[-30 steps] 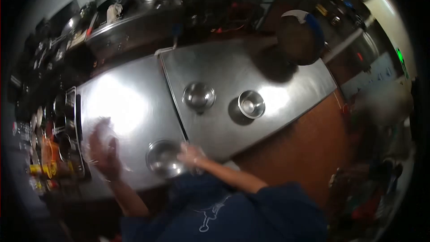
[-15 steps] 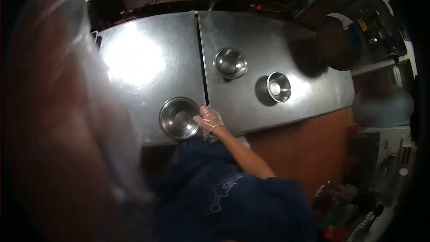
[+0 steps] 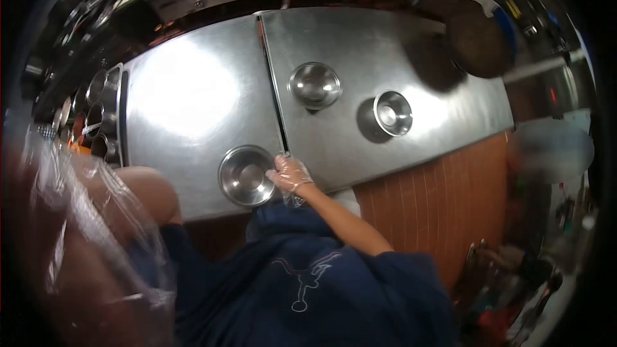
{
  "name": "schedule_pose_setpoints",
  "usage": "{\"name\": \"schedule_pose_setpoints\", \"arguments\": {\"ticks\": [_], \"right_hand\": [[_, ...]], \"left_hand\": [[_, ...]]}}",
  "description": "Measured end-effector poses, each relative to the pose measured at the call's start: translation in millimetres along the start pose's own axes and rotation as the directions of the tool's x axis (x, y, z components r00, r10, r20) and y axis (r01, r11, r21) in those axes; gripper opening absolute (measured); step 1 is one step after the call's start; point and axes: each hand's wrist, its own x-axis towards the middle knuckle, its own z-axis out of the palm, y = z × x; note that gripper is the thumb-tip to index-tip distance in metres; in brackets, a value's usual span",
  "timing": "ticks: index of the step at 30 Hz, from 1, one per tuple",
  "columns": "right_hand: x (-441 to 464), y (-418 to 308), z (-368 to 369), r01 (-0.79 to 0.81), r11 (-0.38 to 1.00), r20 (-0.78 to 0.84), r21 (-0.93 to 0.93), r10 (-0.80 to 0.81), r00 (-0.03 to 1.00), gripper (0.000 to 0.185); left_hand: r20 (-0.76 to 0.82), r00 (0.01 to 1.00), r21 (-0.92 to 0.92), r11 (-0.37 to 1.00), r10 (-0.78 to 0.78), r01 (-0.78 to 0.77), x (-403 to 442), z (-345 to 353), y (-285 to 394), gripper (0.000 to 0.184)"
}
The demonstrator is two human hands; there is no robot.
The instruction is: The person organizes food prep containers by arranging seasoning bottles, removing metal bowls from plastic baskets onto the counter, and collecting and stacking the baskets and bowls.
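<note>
My right hand, in a clear plastic glove, is at the right rim of a stainless steel bowl near the table's front edge. Its thumb lies over the rim and the other fingers are curled beside it. The bowl stands upright and has nothing visible inside. My left hand is raised very close to the camera at the lower left, wrapped in loose clear plastic. It is large and blurred, so its fingers cannot be made out.
On the steel table are two more metal bowls, a shallow one and a tilted-looking one. A dark round pan is at the far right. Metal containers line the left edge; a stove stands behind.
My left hand has moved left and down, uncovering the containers at the table's left side. My right hand stays at the bowl's rim. The view has shifted slightly.
</note>
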Motion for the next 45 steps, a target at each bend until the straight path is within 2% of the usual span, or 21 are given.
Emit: {"name": "schedule_pose_setpoints", "arguments": {"ticks": [10, 19, 22, 24, 25, 27, 28, 30, 32, 34, 35, 36, 37, 38, 39, 40, 41, 42, 43, 44, 45], "right_hand": [[15, 7, -3, 0.029, 0.994, 0.046, 0.103, -0.034, 0.998, 0.036], [22, -4, -12, -0.063, 0.994, 0.137, 0.094, 0.050, 0.989, 0.035], [22, -16, -19, 0.019, 1.000, 0.111, 0.024, -0.021, 0.994, 0.033], [18, 2, 0, 0.198, 0.974, -0.061, -0.107, -0.205, 0.977, 0.031], [9, -21, -23, 0.144, 0.980, -0.035, -0.135, -0.150, 0.988, 0.030], [16, -6, -11, 0.243, 0.957, -0.082, -0.160, -0.258, 0.963, 0.029], [15, -7, -9, 0.270, 0.939, -0.070, -0.214, -0.291, 0.954, 0.027], [13, -17, -13, 0.295, 0.919, -0.056, -0.262, -0.319, 0.946, 0.026], [12, -32, -24, 0.198, 0.962, -0.001, -0.187, -0.202, 0.979, 0.025], [12, -28, -22, 0.227, 0.972, -0.014, -0.059, -0.228, 0.974, 0.024], [11, -28, -26, 0.149, 0.988, 0.034, 0.026, -0.150, 0.988, 0.024], [10, -28, -30, 0.066, 0.992, 0.090, 0.107, -0.076, 0.993, 0.025], [4, -25, -39, 0.070, 0.976, 0.029, 0.208, -0.078, 0.997, 0.023], [-4, -25, -56, -0.001, 0.993, -0.009, 0.122, 0.003, 1.000, 0.021], [-13, 11, -41, 0.234, 0.959, -0.350, -0.163, -0.278, 0.895, 0.022], [-21, 29, -58, 0.234, 0.907, -0.337, -0.350, -0.355, 0.872, 0.028], [-23, 24, -86, -0.185, 0.979, -0.166, 0.082, 0.197, 0.966, 0.031], [-24, 85, -70, -0.228, 0.937, -0.248, 0.266, 0.294, 0.923, 0.030], [-25, 143, -52, -0.246, 0.861, -0.303, 0.446, 0.403, 0.864, 0.028], [-26, 160, -57, -0.198, 0.719, -0.281, 0.666, 0.488, 0.827, 0.030], [-28, 176, -62, -0.113, 0.535, -0.257, 0.837, 0.568, 0.782, 0.034]], "left_hand": [[0.028, 0.999, -0.005, 0.999, -0.032, 0.032, 1, 16, -5, 0.056], [0.016, 0.996, 0.000, 0.996, -0.091, 0.091, -2, 24, 3, 0.050], [0.032, 0.992, 0.018, 0.992, -0.123, 0.122, -1, 29, 0, 0.048], [0.083, 0.977, 0.080, 0.978, -0.197, 0.191, -7, 27, -8, 0.047], [0.155, 0.946, 0.146, 0.954, -0.284, 0.262, -14, 20, -16, 0.046], [0.301, 0.826, 0.356, 0.860, -0.477, 0.366, -39, 1, -35, 0.034], [0.177, 0.748, 0.547, 0.696, -0.639, 0.465, -55, -4, -40, 0.031], [-0.009, 0.618, 0.623, 0.479, -0.786, 0.618, -104, -25, -64, 0.030], [-0.176, 0.506, 0.766, 0.205, -0.844, 0.609, -164, -50, -80, 0.029], [-0.292, 0.455, 0.815, 0.030, -0.841, 0.579, -228, -79, -89, 0.029], [-0.295, 0.525, 0.841, 0.045, -0.798, 0.540, -257, -91, -91, 0.025], [-0.301, 0.521, 0.839, 0.038, -0.799, 0.542, -283, -96, -93, 0.025], [-0.384, 0.435, 0.776, -0.029, -0.814, 0.630, -307, -100, -93, 0.025], [-0.460, 0.340, 0.700, -0.099, -0.820, 0.708, -318, -103, -91, 0.026], [-0.481, 0.225, 0.658, -0.180, -0.847, 0.731, -307, -95, -87, 0.029], [-0.474, 0.195, 0.677, -0.214, -0.858, 0.704, -321, -94, -87, 0.032], [-0.458, 0.187, 0.681, -0.208, -0.869, 0.703, -337, -93, -86, 0.032], [-0.444, 0.180, 0.684, -0.202, -0.878, 0.701, -346, -90, -84, 0.031], [-0.454, 0.270, 0.710, -0.162, -0.849, 0.685, -347, -86, -81, 0.026], [-0.458, 0.359, 0.739, -0.124, -0.813, 0.662, -346, -80, -79, 0.022], [-0.503, 0.322, 0.705, -0.166, -0.802, 0.689, -343, -76, -80, 0.018]]}}
